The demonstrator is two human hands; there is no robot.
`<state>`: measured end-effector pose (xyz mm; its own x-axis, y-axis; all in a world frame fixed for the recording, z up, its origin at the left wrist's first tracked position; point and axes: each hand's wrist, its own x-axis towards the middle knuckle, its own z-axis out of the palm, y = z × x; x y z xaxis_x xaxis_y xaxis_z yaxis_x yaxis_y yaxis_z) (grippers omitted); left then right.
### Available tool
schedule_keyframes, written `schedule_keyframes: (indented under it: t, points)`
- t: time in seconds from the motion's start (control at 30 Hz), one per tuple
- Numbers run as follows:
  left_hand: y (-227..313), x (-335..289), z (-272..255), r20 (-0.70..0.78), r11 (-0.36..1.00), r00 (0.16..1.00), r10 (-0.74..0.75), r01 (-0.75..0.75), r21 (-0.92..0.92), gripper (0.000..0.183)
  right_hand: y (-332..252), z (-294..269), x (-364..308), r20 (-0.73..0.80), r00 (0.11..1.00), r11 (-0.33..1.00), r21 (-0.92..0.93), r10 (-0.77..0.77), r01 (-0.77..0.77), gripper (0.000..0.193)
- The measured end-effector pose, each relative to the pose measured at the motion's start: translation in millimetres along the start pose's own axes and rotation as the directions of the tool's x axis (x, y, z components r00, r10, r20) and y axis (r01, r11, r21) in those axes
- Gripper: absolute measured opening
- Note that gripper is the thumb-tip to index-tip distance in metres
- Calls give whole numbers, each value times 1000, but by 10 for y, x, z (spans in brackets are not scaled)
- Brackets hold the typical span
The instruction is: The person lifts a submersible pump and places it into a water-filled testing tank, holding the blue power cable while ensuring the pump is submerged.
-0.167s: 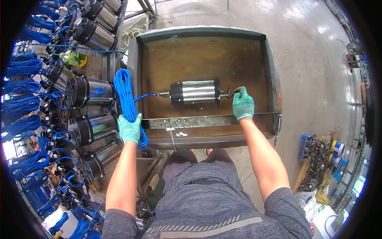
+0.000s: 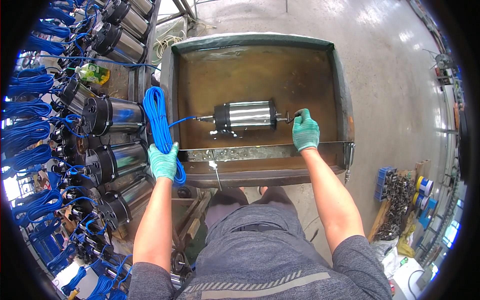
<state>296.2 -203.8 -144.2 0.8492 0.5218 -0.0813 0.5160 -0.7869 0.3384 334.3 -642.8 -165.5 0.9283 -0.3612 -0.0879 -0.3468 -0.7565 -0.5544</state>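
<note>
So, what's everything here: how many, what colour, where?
Rectangular metal tub: one, grey, centre
Metal cylinder: one, silver and black, in tub
Metal bar: one, dark, across tub
Bent metal piece: one, dark, cylinder's right end
Looped cable: one, blue, at tub's left
Similar cylinders: several, silver, left
Similar cables: many, blue, far left
Soft pouch: one, green and yellow, upper left
Plastic crate: one, blue, lower right
Metal parts: many, dark, beside crate
Left hand: one, green-gloved, holding cable
Right hand: one, green-gloved, holding piece

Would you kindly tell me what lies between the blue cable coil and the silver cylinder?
In the head view, the tank's left wall lies there, crossed by a blue strand running to a metal fitting on the silver cylinder.
</note>
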Motion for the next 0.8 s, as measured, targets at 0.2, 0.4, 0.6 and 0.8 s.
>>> schedule_keyframes:
  t: [0.2,0.4,0.6,0.8]
  points:
    - [67,-17,-60,41,999,999,-27,29,-30,67,-16,-12,-6,-3,1000,1000,-13,-2,2,10]
    - [-24,7,2,24,1000,999,-21,21,-6,70,-3,5,0,-1,1000,1000,-13,2,-2,10]
    - [30,-24,-18,-18,1000,1000,13,-13,-6,60,-25,-21,-7,-5,1000,1000,-14,-6,6,10]
    - [72,-19,-69,61,998,998,-31,34,-52,64,-47,-31,-11,4,1000,1000,-18,2,-2,10]
